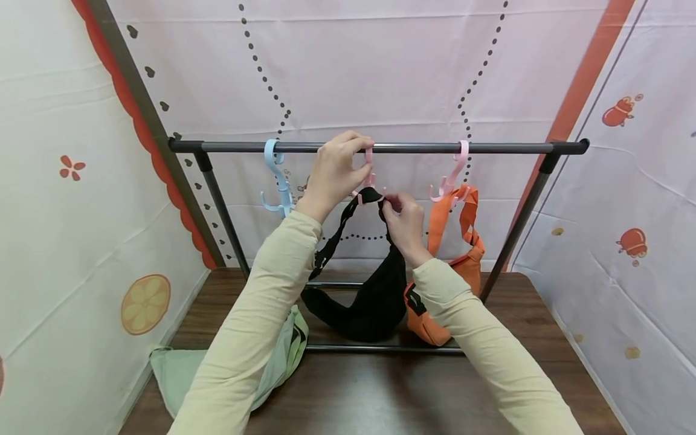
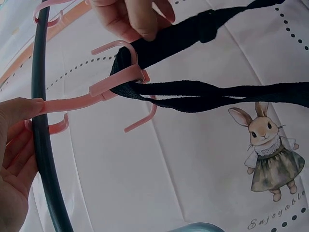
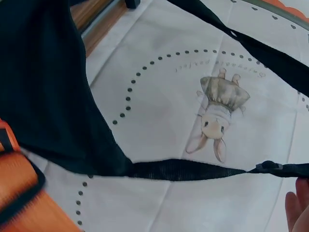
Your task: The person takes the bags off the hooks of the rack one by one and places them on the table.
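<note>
A black sling bag hangs by its strap from a pink hook near the middle of the rail. My left hand is up at the rail and pinches that hook near its top, thumb on the front and fingers behind. My right hand, lower and to the right, pinches the black strap just beside the hook's prongs. In the right wrist view only a few fingertips show under the strap by a small slider.
The dark rail belongs to a rack standing on a brown wooden table. A blue hook hangs to the left. On the right, another pink hook carries an orange bag. A pale green bag lies at front left.
</note>
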`<control>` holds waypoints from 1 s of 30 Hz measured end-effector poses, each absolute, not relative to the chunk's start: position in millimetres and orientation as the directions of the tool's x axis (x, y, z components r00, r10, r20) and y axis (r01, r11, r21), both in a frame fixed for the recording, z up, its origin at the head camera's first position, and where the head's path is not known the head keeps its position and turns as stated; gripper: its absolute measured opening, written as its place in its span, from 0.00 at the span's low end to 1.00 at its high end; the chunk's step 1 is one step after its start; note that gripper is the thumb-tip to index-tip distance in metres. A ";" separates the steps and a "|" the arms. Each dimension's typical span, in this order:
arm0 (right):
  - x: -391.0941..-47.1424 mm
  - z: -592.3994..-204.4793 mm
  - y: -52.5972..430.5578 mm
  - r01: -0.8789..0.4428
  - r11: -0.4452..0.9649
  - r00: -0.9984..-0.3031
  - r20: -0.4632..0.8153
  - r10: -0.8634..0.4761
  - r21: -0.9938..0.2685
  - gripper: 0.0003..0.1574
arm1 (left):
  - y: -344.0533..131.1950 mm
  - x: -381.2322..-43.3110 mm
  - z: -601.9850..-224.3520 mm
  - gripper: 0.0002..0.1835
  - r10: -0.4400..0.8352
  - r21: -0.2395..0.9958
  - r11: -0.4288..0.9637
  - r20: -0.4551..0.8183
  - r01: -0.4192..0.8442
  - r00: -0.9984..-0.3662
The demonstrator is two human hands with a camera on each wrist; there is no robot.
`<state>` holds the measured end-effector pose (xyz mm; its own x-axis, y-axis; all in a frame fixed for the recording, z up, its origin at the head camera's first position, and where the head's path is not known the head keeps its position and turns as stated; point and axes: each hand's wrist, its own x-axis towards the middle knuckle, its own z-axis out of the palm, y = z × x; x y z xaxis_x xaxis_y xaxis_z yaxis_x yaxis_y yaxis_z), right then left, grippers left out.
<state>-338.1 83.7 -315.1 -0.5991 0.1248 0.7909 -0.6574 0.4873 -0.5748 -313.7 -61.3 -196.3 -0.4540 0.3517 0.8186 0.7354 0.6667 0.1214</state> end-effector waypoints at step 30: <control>-318.1 -242.6 95.1 -0.678 0.721 -0.135 0.941 -0.311 0.142 0.06 | -58.5 -313.8 -195.6 0.06 0.336 0.130 0.685 0.817 0.717 -0.468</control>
